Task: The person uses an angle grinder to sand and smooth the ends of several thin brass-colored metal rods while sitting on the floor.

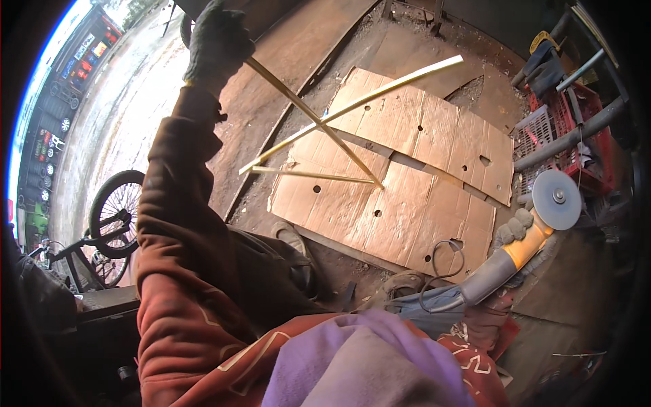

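Observation:
My left hand (pixel 215 42), in a dark glove, is raised at the upper left and grips one end of a frame of thin yellow metal bars (pixel 319 119). The frame's far tip rests on the cardboard sheets (pixel 420 176) lying on the ground. My right hand (pixel 517 227), in a pale knitted glove, holds an angle grinder (pixel 522 247) with an orange and grey body at the right. Its round disc (pixel 557 199) faces up and stands clear of the bars. A black cable (pixel 441 264) loops from the grinder over the cardboard.
A red plastic crate (pixel 563 136) and grey pipes (pixel 576 132) stand at the right. A bicycle (pixel 108 224) leans at the left beside a wet road. My shoes (pixel 291 237) rest on the dirty ground by the cardboard. A purple cloth (pixel 366 359) covers my chest.

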{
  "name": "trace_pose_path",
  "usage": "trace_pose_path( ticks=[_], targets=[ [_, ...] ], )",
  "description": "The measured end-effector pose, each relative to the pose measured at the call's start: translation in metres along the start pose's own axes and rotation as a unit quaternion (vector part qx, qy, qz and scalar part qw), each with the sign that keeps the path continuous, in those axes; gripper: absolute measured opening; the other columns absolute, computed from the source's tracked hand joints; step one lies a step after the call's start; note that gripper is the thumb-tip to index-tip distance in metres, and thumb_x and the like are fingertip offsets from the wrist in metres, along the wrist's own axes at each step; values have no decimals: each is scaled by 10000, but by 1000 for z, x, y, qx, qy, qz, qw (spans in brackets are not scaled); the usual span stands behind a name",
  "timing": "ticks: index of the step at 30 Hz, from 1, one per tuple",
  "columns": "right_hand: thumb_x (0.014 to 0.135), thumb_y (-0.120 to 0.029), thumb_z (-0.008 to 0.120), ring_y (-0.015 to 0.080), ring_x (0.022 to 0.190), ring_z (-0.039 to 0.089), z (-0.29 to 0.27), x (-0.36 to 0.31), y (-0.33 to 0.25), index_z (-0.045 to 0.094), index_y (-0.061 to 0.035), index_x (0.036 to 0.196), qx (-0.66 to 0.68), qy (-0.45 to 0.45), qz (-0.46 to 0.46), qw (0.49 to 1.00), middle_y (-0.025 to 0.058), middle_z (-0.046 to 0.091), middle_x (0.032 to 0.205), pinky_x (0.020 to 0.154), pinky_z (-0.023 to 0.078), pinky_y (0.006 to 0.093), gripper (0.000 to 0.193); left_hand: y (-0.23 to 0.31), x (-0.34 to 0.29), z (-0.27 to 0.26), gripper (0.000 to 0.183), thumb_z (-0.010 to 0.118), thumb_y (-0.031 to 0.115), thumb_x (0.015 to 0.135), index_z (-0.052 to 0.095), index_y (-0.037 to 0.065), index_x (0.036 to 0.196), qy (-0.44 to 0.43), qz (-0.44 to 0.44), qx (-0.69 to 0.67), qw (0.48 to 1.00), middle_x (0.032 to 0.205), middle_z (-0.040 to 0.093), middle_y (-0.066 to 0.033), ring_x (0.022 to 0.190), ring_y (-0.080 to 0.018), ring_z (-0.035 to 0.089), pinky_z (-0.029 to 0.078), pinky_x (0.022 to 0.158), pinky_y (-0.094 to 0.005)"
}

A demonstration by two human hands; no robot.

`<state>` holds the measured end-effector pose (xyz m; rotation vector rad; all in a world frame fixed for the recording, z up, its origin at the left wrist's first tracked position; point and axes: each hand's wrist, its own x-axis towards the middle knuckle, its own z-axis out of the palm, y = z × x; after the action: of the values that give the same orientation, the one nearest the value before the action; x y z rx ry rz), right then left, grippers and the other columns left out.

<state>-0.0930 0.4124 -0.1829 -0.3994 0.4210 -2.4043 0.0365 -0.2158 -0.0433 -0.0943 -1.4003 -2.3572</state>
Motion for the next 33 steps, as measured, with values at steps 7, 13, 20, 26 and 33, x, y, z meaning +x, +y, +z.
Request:
trace_pose_path(
  ticks=[7,13,20,26,33],
  targets=[
    [880,-248,768,214,902,677,34,-8,109,476,-30,1359,-293,73,64,951,86,633,1074,768,594,370,602,-10,-44,51,420,425,420,1069,603,135,816,21,3,-15,1000,647,520,-11,481,-171,415,369,484,-336],
    [749,-109,904,158,957,681,65,24,240,522,-44,1267,-303,61,184,933,87,666,1082,823,596,319,648,1,-95,77,519,341,490,1068,426,204,644,97,34,290,952,525,329,25,474,-177,358,356,544,-353],
    [764,-194,913,185,1038,671,75,26,262,477,-39,1272,-312,36,172,934,128,663,1164,889,573,337,687,-10,-150,105,600,309,524,1083,398,197,588,167,96,83,978,504,300,33,468,-156,249,313,565,-360],
    [785,-132,892,189,1067,659,97,25,260,457,-41,1309,-416,-14,98,904,129,639,1206,902,561,337,687,-18,-149,136,617,292,526,1088,416,174,597,140,123,166,968,504,291,21,471,-157,247,292,563,-370],
    [780,-153,899,194,1075,661,90,16,250,437,-41,1316,-349,18,137,927,136,636,1207,914,562,351,717,-16,-156,133,457,297,437,1081,466,159,761,106,178,165,964,584,342,3,519,-163,292,310,560,-384]
  ],
)
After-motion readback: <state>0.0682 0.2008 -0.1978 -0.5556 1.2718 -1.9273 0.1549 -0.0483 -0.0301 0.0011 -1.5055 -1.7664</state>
